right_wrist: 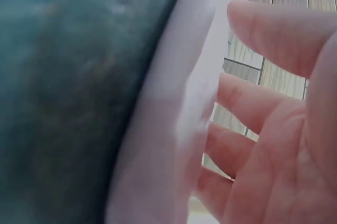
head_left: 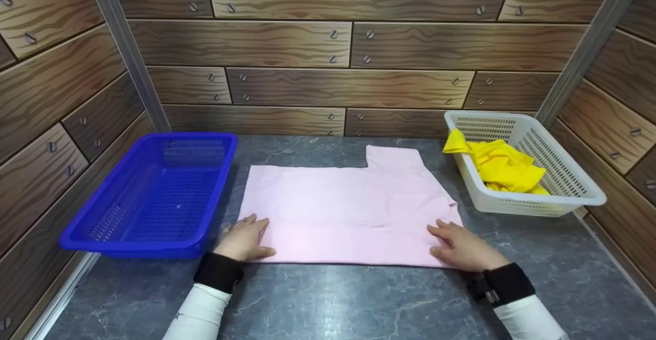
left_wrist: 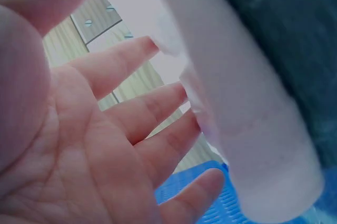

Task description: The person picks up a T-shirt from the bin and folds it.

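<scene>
Cloth (head_left: 318,201), pale pink and folded flat, is lying across the middle of the grey, marble-patterned table (head_left: 328,304), its long straight side facing the near edge. A narrower flap is jutting from its right half toward the far edge of the table, and the outline is slanting down from there toward the right edge. A faint crease is running along the surface.

The left hand (head_left: 245,238) is resting at the near left corner of the pink piece, unclenched, its thumb and fingers spreading onto the material. The right hand (head_left: 469,247) is resting likewise at the near right corner, its fingers extending and touching the material without grasping it. Both wrist views are showing fingertips meeting the pink side. Black bands (head_left: 218,273) are circling both wrists, above white sleeves (head_left: 200,312).

Toward the far left corner of the table, a blue basket (head_left: 138,248) is standing by the left edge. Toward the far right corner, a white basket (head_left: 538,199) is sitting by the right edge, holding crumpled yellow fabric (head_left: 505,165) that is draping over its left rim. Wood-patterned walls (head_left: 287,45) are rising behind the far edge and along both sides.
</scene>
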`<state>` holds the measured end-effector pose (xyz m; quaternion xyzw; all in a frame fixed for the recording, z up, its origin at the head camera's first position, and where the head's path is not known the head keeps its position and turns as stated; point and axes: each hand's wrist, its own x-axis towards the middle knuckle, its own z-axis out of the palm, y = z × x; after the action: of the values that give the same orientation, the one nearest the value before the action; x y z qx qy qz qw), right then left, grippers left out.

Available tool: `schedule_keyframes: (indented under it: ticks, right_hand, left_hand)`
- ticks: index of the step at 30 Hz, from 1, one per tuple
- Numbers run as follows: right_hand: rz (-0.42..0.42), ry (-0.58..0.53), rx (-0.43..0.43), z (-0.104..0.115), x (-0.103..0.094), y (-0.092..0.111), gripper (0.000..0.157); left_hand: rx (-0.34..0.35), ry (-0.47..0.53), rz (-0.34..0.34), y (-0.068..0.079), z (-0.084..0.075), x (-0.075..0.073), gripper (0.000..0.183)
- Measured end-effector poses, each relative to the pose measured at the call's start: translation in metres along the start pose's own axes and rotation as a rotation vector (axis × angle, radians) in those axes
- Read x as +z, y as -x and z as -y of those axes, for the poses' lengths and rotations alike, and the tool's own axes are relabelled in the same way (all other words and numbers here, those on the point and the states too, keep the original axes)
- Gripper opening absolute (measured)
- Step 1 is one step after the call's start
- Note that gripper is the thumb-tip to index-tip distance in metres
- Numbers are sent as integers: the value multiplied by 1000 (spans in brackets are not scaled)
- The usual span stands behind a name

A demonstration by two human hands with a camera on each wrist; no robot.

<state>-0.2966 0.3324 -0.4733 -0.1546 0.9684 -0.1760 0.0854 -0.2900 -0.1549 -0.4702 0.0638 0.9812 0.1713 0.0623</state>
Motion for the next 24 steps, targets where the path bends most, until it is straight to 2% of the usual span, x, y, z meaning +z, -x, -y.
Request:
schedule_keyframes:
  ticks: [9, 12, 14, 17, 19, 21, 24]
  right_hand:
    - [-38, 68, -11, 9, 3, 37, 59]
    - [-20, 68, -12, 12, 2, 43, 58]
    - [-19, 39, -23, 11, -3, 41, 55]
    - [-54, -57, -3, 8, -16, 24, 48]
    - [-106, -124, 29, 4, -26, 6, 44]
    - [-147, -186, 67, 0, -35, -15, 43]
    - [-177, -219, 102, -6, -42, -49, 43]
  left_hand:
    - [13, -123, -9, 25, -16, -1, 76]
    - [35, -159, -19, 30, -20, -4, 69]
    - [38, -149, -6, 28, -21, -8, 57]
    - [34, -73, 12, 13, -19, -18, 48]
    - [6, 9, 2, -4, -17, -24, 46]
    - [-31, 82, -33, -25, -15, -27, 52]
    - [-142, 160, -77, -58, -10, -29, 60]
